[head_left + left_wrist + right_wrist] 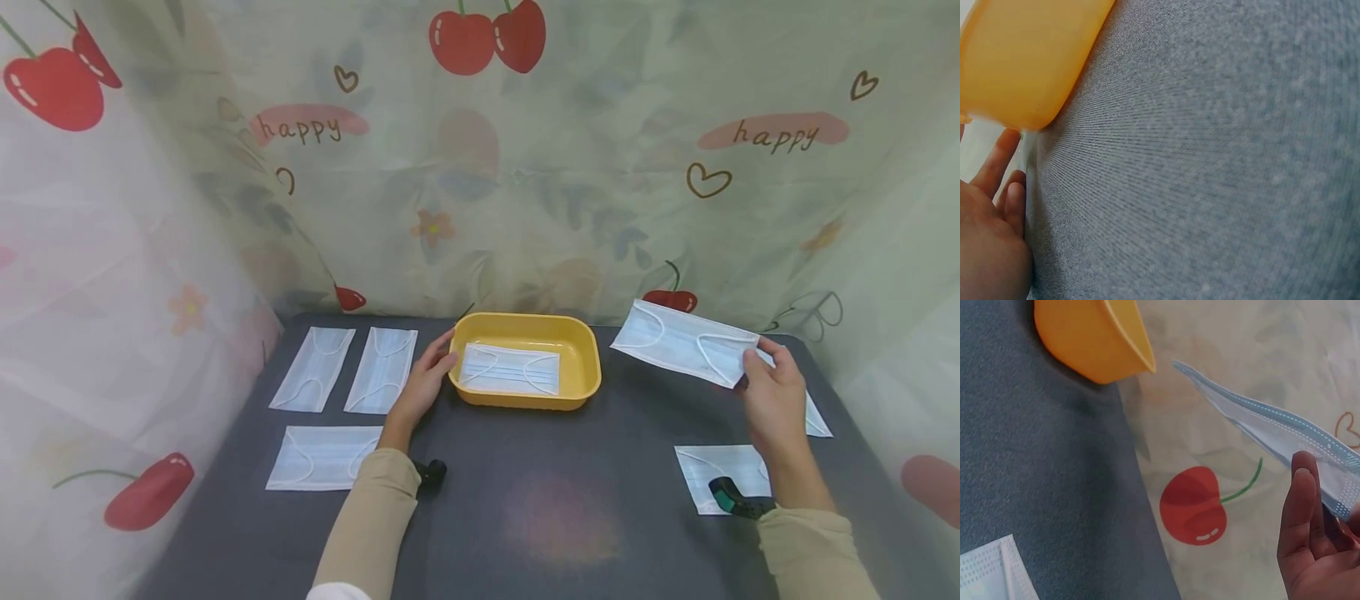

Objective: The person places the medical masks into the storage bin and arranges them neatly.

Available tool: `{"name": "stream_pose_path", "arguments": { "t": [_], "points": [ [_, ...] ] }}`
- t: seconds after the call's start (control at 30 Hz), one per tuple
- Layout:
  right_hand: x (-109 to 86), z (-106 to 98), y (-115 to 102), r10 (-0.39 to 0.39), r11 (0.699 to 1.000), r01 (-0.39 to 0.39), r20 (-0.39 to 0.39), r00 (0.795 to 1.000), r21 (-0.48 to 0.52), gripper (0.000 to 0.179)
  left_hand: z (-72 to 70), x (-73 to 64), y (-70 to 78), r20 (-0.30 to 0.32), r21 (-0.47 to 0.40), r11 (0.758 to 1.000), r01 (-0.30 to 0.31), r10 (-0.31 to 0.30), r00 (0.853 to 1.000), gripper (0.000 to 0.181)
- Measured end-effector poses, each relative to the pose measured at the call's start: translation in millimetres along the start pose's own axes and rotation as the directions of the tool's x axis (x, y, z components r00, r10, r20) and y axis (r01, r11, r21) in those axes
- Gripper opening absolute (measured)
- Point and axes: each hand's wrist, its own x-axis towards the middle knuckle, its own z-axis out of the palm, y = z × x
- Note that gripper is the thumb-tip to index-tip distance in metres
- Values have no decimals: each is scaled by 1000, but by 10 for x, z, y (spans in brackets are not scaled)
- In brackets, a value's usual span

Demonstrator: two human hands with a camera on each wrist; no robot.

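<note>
My right hand (776, 400) pinches a pale blue face mask (686, 342) by one end, up off the table to the right of a yellow basket (525, 402). In the right wrist view this mask (1272, 425) appears nearly edge-on, with the thumb and fingers at its near end. At the basket's left side, my left hand (422, 383) touches the rim with its fingers extended. The left wrist view shows a fingertip against the basket wall (1022, 69). Inside the basket lies another mask (510, 369), flat, ear loops up.
Left on the dark table (510, 475) lie three masks: one (312, 369) far left, one (381, 369) beside it, one (322, 458) nearer. On the right, one mask (712, 471) lies below my wrist; another (816, 417) is partly behind my hand. A patterned curtain (517, 208) hangs behind.
</note>
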Motion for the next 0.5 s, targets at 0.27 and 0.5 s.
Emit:
{"name": "stream_pose_path", "arguments": {
  "t": [0.27,0.5],
  "points": [
    [-10,57,-106,7,997,-10,42,999,70,56,-1,-3,0,2,2,1000,-16,16,1000,47],
    [-7,155,-207,-13,998,9,76,997,60,58,-7,-8,1,4,-5,1000,0,0,1000,46]
  ]
}}
